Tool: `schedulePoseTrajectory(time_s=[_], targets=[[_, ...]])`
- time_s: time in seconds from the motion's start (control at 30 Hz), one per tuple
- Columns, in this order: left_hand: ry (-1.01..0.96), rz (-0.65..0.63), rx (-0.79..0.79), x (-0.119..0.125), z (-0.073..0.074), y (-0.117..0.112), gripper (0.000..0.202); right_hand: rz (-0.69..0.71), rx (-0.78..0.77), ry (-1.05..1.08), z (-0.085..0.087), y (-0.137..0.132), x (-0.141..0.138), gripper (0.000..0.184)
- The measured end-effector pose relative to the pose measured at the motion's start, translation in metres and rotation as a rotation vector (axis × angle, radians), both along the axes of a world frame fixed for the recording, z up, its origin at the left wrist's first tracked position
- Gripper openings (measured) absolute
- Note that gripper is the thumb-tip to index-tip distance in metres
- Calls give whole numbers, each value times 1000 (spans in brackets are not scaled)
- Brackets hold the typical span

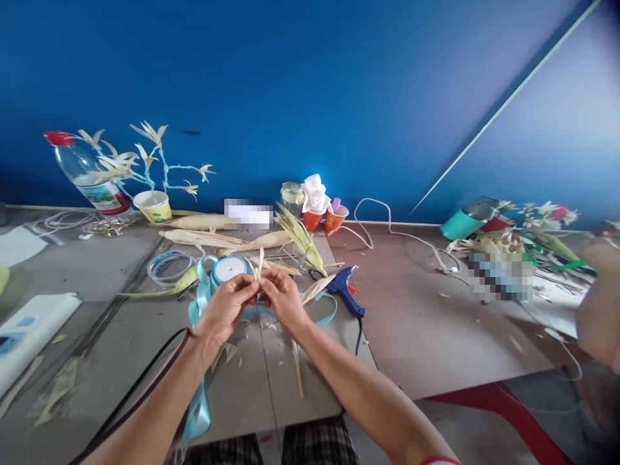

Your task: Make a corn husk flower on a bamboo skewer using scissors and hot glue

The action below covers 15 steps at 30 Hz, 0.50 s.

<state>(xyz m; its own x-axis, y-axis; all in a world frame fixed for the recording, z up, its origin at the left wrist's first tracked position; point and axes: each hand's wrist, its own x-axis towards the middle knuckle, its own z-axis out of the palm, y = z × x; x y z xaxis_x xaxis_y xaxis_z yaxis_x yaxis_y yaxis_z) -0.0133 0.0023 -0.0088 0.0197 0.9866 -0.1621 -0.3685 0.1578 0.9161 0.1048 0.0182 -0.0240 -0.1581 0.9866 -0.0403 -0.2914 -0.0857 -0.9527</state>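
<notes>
Both hands meet over the middle of the table, fingertips pinched together. Between them a pale strip of corn husk point(260, 261) sticks upward. My left hand point(231, 302) closes on its lower left side, and my right hand point(281, 298) grips it from the right. The pinched lower end is hidden by the fingers. Just behind my left hand lies a roll of light blue ribbon point(229, 268), its loose tail point(199, 403) hanging toward the table's front edge. A blue glue gun point(345, 290) rests to the right of my right hand.
Corn husks point(223, 240) lie behind the hands. A paper cup point(153, 208) holding husk flowers and a tilted bottle point(97, 177) stand back left. Red cups point(314, 219) line the wall. A white cable point(411, 234) crosses rightward. At far right is another person's arm point(598, 303).
</notes>
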Motion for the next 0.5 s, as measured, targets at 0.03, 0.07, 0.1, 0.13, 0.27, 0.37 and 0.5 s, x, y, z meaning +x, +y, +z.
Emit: schedulePoseTrajectory(time_s=[0.03, 0.07, 0.1, 0.13, 0.27, 0.37, 0.5], targets=[[16, 5, 3, -1, 0, 0, 26, -13, 21, -37, 1, 0, 1, 30], [33, 12, 6, -1, 0, 0, 26, -27, 46, -75, 2, 0, 2, 29], [47, 17, 9, -1, 0, 1, 26, -41, 73, -111, 3, 0, 4, 28], [59, 19, 10, -2, 0, 1, 26, -51, 97, -140, 3, -1, 4, 28], [101, 12, 20, -2, 0, 1, 27, -57, 127, -177, 7, -2, 7, 28], [131, 3, 35, -2, 0, 1, 27, -36, 105, -128, 11, -2, 10, 27], [161, -43, 64, -3, 3, 0, 26, -2, 69, 13, 20, 0, 18, 22]])
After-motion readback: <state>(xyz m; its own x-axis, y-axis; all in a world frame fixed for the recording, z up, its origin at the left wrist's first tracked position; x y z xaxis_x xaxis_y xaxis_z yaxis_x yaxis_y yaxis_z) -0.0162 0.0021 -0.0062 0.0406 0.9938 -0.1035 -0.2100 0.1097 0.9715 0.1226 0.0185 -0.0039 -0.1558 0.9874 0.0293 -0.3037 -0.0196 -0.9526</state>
